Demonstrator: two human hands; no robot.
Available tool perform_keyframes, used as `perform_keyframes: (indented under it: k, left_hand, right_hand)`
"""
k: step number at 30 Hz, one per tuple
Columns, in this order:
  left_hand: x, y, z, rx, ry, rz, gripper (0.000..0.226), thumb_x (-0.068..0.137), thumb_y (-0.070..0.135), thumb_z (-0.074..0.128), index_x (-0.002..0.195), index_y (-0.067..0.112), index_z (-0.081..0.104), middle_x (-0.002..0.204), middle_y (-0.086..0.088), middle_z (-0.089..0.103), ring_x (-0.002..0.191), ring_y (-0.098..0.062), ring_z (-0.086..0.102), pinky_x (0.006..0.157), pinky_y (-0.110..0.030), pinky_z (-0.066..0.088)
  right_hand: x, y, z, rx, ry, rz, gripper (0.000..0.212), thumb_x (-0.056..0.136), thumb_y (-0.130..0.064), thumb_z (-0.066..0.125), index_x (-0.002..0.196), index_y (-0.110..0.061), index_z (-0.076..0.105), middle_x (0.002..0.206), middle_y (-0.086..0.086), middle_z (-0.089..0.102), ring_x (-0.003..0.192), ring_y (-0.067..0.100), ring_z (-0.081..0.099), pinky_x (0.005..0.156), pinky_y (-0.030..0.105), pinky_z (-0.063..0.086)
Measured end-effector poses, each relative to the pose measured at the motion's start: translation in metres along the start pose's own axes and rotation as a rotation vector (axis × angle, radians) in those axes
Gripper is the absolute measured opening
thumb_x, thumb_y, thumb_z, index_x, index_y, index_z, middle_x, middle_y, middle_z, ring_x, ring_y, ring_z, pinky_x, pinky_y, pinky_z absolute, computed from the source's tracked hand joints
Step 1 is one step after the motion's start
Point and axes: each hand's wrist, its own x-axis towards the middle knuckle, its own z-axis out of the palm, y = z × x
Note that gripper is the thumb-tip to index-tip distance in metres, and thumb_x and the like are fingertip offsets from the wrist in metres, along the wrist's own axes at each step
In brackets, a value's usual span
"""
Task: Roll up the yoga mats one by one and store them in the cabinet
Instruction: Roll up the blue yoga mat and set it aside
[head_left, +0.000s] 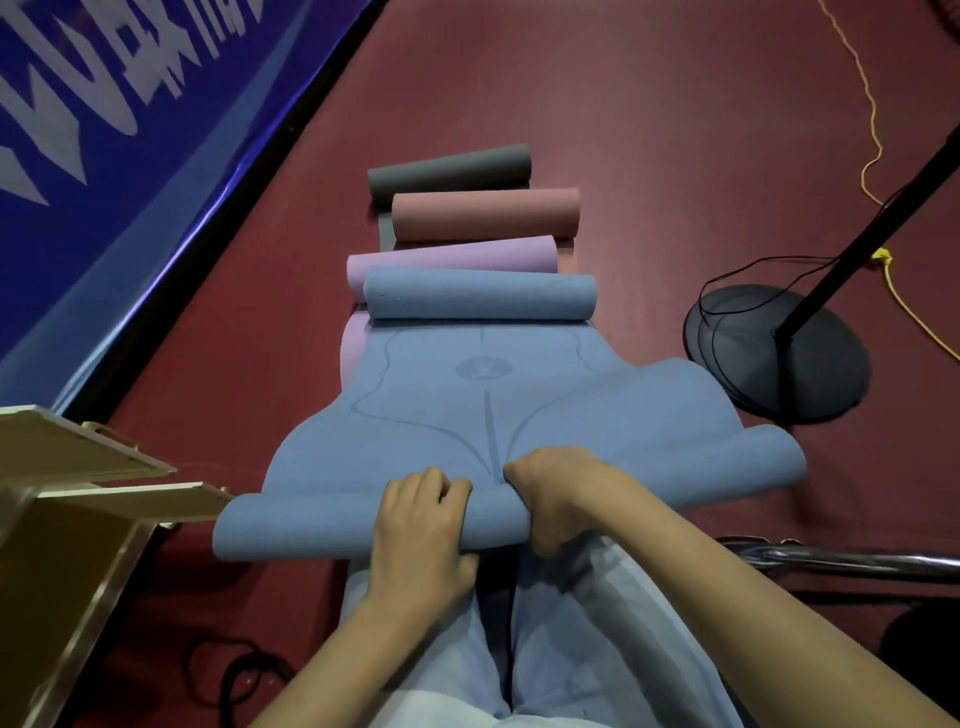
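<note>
Red floor (649, 130), both hands, left hand (421, 525) and right hand (556, 493), clenched around blue mat's (441, 431) rolled end.

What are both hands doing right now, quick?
Left hand: closed, gripping the near rolled end of the blue yoga mat.
Right hand: closed, gripping the same roll beside it.

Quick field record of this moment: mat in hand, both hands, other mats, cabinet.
mat in hand: blue mat, rolled at both ends, flat between
left hand: grips near roll
right hand: grips near roll
other mats: purple mat, pink mat, grey mat, far ends rolled
cabinet: wooden, at left
</note>
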Motion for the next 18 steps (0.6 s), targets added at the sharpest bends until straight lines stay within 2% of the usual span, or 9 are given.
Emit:
perform_keyframes:
  k: [3,5,7,9,12,14,15,18]
  left_hand:
    - [-0.008,0.004,0.005,0.061,0.021,0.039,0.062,0.048,0.023,0.077,0.107,0.008,0.065,0.088,-0.007,0.056,0.077,-0.029,0.054,0.072,-0.039,0.041]
    - [-0.007,0.002,0.007,0.1,-0.004,0.059,0.062,0.05,0.026,0.076,0.108,0.008,0.063,0.09,-0.007,0.058,0.08,-0.029,0.055,0.073,-0.04,0.043]
    - [-0.001,-0.003,0.009,0.115,-0.035,0.082,0.056,0.048,0.028,0.076,0.101,0.013,0.063,0.087,-0.005,0.057,0.077,-0.028,0.055,0.072,-0.039,0.041]
    - [0.009,-0.006,0.007,0.128,-0.104,0.066,0.053,0.042,0.029,0.079,0.091,0.016,0.062,0.08,-0.002,0.055,0.071,-0.027,0.054,0.068,-0.038,0.039]
    - [0.022,-0.005,0.001,0.135,-0.207,0.036,0.052,0.038,0.031,0.082,0.084,0.02,0.059,0.073,0.003,0.055,0.065,-0.024,0.057,0.064,-0.034,0.038]
    - [0.029,0.0,-0.008,0.148,-0.262,0.039,0.046,0.053,0.032,0.077,0.093,0.021,0.058,0.081,0.004,0.06,0.077,-0.023,0.061,0.071,-0.033,0.032]
    - [0.033,0.001,-0.01,0.161,-0.277,0.045,0.043,0.062,0.032,0.072,0.1,0.022,0.056,0.089,0.004,0.062,0.085,-0.023,0.061,0.074,-0.033,0.03]
    - [0.043,0.005,-0.02,0.138,-0.361,0.011,0.041,0.07,0.032,0.068,0.107,0.022,0.054,0.099,0.003,0.064,0.093,-0.023,0.061,0.08,-0.032,0.034]
  right_hand:
    - [0.003,0.001,0.0,0.017,-0.006,0.01,0.045,0.072,-0.029,0.079,0.11,-0.022,0.057,0.103,-0.001,0.063,0.089,0.022,0.064,0.069,0.032,0.05]
    - [0.004,-0.001,0.005,0.008,0.034,0.028,0.045,0.071,-0.03,0.079,0.107,-0.021,0.053,0.105,0.0,0.062,0.09,0.023,0.063,0.069,0.032,0.047]
    - [0.001,-0.002,0.015,0.002,0.183,0.038,0.046,0.071,-0.029,0.077,0.103,-0.021,0.044,0.112,0.003,0.056,0.1,0.025,0.059,0.07,0.032,0.042]
    - [-0.002,0.0,0.027,-0.004,0.398,0.034,0.051,0.067,-0.028,0.074,0.105,-0.019,0.042,0.117,0.005,0.045,0.108,0.027,0.049,0.073,0.033,0.035]
    - [0.001,-0.001,0.048,-0.148,0.615,0.02,0.056,0.049,-0.027,0.077,0.095,-0.019,0.047,0.097,0.005,0.05,0.089,0.027,0.047,0.067,0.035,0.028]
    - [0.0,-0.004,0.056,-0.166,0.65,0.055,0.058,0.037,-0.021,0.08,0.088,-0.02,0.05,0.08,0.002,0.052,0.074,0.025,0.047,0.061,0.035,0.027]
    - [0.0,-0.004,0.058,-0.161,0.656,0.058,0.059,0.038,-0.02,0.08,0.089,-0.02,0.051,0.08,0.002,0.053,0.073,0.025,0.049,0.061,0.034,0.027]
    - [-0.002,0.002,0.046,-0.121,0.552,0.016,0.054,0.061,-0.021,0.076,0.106,-0.019,0.046,0.101,0.004,0.053,0.093,0.027,0.053,0.071,0.033,0.03]
